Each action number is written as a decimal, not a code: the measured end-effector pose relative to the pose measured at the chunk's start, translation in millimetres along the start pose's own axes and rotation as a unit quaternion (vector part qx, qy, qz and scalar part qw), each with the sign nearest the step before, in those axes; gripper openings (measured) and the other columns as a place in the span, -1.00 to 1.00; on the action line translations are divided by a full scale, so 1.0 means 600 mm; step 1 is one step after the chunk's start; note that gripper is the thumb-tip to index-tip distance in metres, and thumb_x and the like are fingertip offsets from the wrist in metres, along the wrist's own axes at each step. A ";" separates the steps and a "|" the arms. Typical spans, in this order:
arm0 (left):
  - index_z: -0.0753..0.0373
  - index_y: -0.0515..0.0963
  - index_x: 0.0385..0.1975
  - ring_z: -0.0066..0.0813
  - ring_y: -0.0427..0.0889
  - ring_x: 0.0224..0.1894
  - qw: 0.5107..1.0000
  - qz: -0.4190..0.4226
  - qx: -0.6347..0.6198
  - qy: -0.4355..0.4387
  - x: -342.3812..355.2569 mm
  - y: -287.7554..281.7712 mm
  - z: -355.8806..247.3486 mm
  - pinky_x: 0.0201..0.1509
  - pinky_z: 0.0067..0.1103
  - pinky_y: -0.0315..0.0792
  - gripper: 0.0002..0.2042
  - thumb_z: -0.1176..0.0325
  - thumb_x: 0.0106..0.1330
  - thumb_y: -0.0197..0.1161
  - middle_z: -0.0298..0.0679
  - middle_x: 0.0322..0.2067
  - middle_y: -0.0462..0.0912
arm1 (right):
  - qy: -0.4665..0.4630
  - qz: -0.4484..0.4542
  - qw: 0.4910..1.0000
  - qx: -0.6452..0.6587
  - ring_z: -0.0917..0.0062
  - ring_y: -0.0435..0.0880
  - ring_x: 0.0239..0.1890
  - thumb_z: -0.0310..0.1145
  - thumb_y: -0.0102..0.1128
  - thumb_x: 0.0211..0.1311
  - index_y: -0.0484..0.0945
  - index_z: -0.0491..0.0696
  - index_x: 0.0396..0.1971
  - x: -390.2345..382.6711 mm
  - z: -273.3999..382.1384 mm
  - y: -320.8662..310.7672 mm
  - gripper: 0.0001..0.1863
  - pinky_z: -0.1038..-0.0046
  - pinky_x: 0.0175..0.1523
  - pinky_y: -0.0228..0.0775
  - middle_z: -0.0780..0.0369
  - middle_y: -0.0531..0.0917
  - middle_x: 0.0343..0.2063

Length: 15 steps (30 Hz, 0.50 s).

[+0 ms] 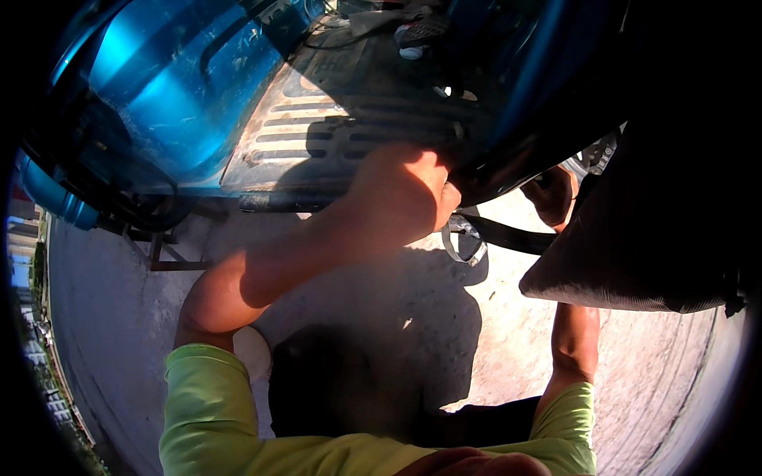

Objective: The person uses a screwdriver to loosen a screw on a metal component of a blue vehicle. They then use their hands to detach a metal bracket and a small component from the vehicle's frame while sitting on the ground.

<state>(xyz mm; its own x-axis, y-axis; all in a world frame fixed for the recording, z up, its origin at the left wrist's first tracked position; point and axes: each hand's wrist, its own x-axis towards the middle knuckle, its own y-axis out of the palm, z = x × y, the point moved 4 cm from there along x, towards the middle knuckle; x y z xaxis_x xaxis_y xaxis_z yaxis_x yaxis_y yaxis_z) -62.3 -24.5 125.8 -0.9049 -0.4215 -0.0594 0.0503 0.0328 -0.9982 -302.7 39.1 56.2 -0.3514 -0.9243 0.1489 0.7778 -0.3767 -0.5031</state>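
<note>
My left hand (405, 194) is curled into a fist on the dark curved rim (484, 170) of a blue vehicle body, just in front of a ribbed metal footplate (317, 131). A bent metal clamp ring (464, 242) hangs right below this hand, joined to a black strap (508, 236) that runs to the right. My right hand (553, 194) is closed around the far end of that strap, partly hidden behind a dark padded seat (635, 238). Both arms wear lime-green sleeves.
A shiny blue panel (175, 87) fills the upper left, with a black tube frame (159, 254) under it. Pedals and cables (421, 32) lie at the top centre. Below is sunlit concrete ground (492, 333) with my shadow on it.
</note>
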 end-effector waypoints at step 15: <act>0.33 0.40 0.18 -0.03 0.34 0.23 0.955 -0.214 -0.193 -0.075 -0.073 0.025 -0.041 0.35 -0.15 0.15 -0.10 -0.01 -0.16 0.67 -0.01 0.13 0.39 | -0.002 -0.006 1.000 -0.015 0.50 0.49 -0.16 0.06 0.09 0.38 0.48 -0.20 -0.14 -0.010 0.009 0.001 -0.48 0.39 -0.01 0.32 0.22 0.50 -0.27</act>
<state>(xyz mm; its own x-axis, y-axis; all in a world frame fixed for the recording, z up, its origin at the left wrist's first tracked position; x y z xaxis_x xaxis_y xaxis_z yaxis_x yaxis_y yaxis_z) -32.4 16.9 113.5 -0.7351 -0.5959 0.3233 -0.4958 0.1472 -0.8559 -297.2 44.1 59.6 -0.3593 -0.9197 0.1583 0.7574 -0.3864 -0.5264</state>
